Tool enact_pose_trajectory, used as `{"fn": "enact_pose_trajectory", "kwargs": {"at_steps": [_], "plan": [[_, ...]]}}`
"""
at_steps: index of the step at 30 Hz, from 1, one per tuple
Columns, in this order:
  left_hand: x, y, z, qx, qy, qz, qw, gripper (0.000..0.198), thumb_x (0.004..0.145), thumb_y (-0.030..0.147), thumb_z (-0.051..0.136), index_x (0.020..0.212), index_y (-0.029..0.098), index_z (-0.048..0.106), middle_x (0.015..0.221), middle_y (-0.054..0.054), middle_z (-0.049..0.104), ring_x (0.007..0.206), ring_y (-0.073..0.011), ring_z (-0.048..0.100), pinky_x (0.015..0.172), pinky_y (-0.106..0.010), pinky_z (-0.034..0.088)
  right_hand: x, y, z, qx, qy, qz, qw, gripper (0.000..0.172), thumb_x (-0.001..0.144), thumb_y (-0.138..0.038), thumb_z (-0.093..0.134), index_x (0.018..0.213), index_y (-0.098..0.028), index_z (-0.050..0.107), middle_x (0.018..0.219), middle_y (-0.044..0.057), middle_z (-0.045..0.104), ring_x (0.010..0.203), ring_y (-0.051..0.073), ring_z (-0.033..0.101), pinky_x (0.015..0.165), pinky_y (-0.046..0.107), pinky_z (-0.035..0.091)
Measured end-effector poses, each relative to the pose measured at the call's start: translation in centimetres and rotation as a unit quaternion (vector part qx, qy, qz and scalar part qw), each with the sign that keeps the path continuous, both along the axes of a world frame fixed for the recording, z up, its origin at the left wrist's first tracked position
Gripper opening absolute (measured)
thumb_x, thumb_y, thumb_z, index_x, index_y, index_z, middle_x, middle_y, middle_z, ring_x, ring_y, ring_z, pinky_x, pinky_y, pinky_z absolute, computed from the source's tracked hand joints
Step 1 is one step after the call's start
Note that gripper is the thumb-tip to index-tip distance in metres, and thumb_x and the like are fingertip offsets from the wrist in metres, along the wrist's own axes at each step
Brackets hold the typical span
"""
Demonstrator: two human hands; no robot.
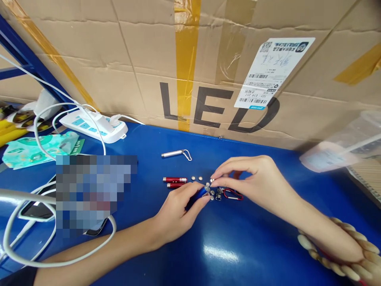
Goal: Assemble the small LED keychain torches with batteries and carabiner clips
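Note:
My left hand [180, 208] is closed around a short blue flashlight tube [201, 193], its end pointing toward my right hand [256, 174]. At that end shows a small round silver piece. Thumb and fingertips of my right hand pinch a small silver button cell [212, 180] just above the tube. Below the fingertips lie small metal end caps [218, 196] and a red carabiner clip [233, 194]. Two red tubes [175, 180] lie beyond my left hand, the nearer one partly covered. Beside them are two loose button cells [200, 178].
A silver mini flashlight with a clip [172, 154] lies farther back on the blue table [226, 230]. Behind stands a large cardboard box [143, 59]. At left are a white power strip [95, 126], looping white cables, a green packet [41, 149] and a pixelated area.

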State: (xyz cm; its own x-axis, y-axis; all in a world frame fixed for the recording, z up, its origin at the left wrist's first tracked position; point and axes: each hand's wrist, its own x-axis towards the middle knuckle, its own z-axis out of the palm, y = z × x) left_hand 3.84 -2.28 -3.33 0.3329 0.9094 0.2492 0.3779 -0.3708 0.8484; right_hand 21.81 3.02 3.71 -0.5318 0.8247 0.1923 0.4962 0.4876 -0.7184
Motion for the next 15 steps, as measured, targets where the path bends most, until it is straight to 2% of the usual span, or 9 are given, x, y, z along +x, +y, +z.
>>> {"fn": "enact_pose_trajectory", "kwargs": {"at_steps": [3, 8, 11, 15], "plan": [[-0.1, -0.1, 0.0, 0.02, -0.003, -0.005, 1.0, 0.012, 0.091, 0.022, 0.044, 0.088, 0.017, 0.055, 0.069, 0.001, 0.058, 0.058, -0.0106, 0.051, 0.058, -0.021, 0.042, -0.6, -0.9, -0.1, -0.043, 0.024, 0.036, 0.998, 0.004, 0.074, -0.022, 0.069, 0.071, -0.021, 0.071, 0.069, -0.002, 0.069, 0.056, 0.009, 0.06, 0.048, 0.02, 0.043], [-0.1, -0.2, -0.2, 0.026, -0.002, -0.014, 1.0, 0.01, 0.091, 0.021, 0.045, 0.089, 0.017, 0.053, 0.07, 0.001, 0.057, 0.06, -0.0113, 0.052, 0.059, -0.022, 0.042, -0.6, -0.7, -0.9, -0.068, 0.031, 0.068, 0.995, 0.011, 0.073, -0.029, 0.07, 0.068, -0.019, 0.07, 0.076, 0.0, 0.067, 0.057, 0.008, 0.056, 0.048, 0.02, 0.041], [-0.1, -0.2, -0.2, 0.019, 0.0, -0.021, 1.0, 0.01, 0.091, 0.021, 0.044, 0.088, 0.017, 0.053, 0.068, 0.002, 0.055, 0.059, -0.011, 0.05, 0.059, -0.022, 0.041, -0.3, -0.5, -0.7, -0.088, 0.013, 0.079, 0.993, 0.014, 0.072, -0.033, 0.071, 0.071, -0.019, 0.07, 0.077, 0.0, 0.065, 0.056, 0.007, 0.053, 0.048, 0.02, 0.041], [0.0, -0.2, 0.1, -0.004, 0.001, -0.016, 1.0, 0.012, 0.091, 0.022, 0.043, 0.084, 0.017, 0.052, 0.064, 0.003, 0.052, 0.056, -0.0108, 0.048, 0.059, -0.022, 0.04, 0.5, 0.2, 0.0, -0.108, -0.02, 0.082, 0.991, 0.022, 0.072, -0.041, 0.07, 0.082, -0.022, 0.07, 0.082, 0.0, 0.065, 0.058, 0.009, 0.057, 0.048, 0.02, 0.043]]}}
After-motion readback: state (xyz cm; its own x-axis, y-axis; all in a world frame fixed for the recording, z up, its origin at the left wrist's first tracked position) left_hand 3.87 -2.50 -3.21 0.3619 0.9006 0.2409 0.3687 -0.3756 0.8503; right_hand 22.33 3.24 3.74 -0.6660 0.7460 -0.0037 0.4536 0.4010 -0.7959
